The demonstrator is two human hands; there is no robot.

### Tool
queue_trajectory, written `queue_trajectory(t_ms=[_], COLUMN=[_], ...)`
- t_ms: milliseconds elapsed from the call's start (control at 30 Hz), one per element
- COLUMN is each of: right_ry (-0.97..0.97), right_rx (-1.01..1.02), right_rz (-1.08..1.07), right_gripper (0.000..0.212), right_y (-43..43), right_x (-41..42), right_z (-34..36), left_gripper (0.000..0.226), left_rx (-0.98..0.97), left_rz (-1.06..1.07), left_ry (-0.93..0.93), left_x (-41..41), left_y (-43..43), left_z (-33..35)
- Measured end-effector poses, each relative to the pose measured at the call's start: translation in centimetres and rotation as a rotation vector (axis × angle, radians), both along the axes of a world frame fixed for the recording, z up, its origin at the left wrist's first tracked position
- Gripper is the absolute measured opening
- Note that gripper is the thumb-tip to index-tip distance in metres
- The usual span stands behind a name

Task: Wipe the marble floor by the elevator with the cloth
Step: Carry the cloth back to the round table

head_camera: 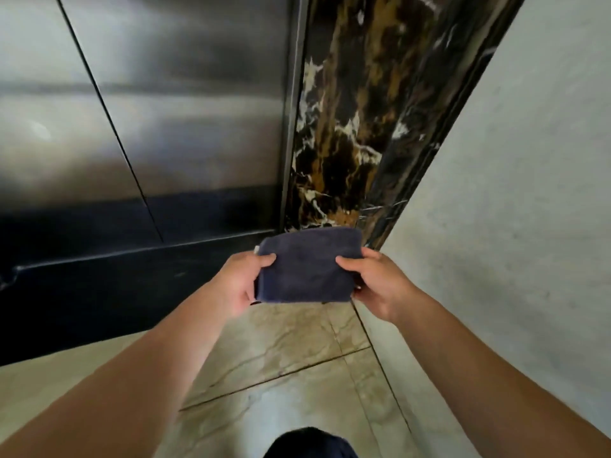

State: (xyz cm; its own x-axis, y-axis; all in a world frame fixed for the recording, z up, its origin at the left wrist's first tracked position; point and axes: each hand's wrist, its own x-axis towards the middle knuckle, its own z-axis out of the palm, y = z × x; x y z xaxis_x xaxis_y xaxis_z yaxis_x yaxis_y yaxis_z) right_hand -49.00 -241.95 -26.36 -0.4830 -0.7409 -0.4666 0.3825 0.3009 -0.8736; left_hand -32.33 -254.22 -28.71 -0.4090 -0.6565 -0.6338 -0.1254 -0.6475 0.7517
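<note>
A folded dark blue cloth [305,266] is held out flat in front of me, above the floor. My left hand [236,285] grips its left edge, thumb on top. My right hand [380,282] grips its right edge the same way. Below lies the beige veined marble floor [281,368] with dark grout lines. The steel elevator door [148,127] stands straight ahead, with a black threshold strip [115,285] at its foot.
A dark brown and gold marble door frame [350,127] rises right of the elevator. A pale plaster wall [512,193] closes in the right side. A dark rounded shape [310,444], perhaps my knee or shoe, shows at the bottom edge.
</note>
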Motion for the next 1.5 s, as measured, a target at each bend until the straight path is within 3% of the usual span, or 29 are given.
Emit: queue_trajectory(t_ms=[233, 400, 533, 733, 933, 1200, 1500], right_ry=[-0.031, -0.052, -0.012, 0.113, 0.173, 0.173, 0.188], right_rx=[0.144, 0.137, 0.092, 0.007, -0.14, -0.194, -0.211], right_rz=[-0.079, -0.096, -0.109, -0.281, -0.603, -0.968, -1.343], right_gripper=[0.032, 0.031, 0.035, 0.036, 0.021, 0.033, 0.03], right_y=[0.1, 3.6, 11.4, 26.6, 43.6, 66.8, 100.4], right_x=[4.7, 9.9, 13.4, 20.2, 32.2, 50.2, 73.6], right_z=[15.9, 32.8, 48.6, 62.8, 68.2, 73.4, 68.2], left_gripper=[0.014, 0.022, 0.036, 0.043, 0.04, 0.038, 0.036], left_rx=[0.006, -0.025, -0.063, -0.156, -0.333, -0.388, -0.232], left_rz=[-0.119, -0.151, -0.248, -0.522, -0.904, -1.316, -1.785], left_ry=[0.041, 0.016, 0.057, 0.178, 0.258, 0.294, 0.265], left_x=[5.9, 11.0, 14.5, 17.9, 22.7, 31.1, 44.8], left_y=[-0.2, 2.6, 8.6, 19.0, 32.1, 54.9, 90.3], left_z=[16.3, 33.8, 48.9, 61.7, 70.4, 77.2, 71.9])
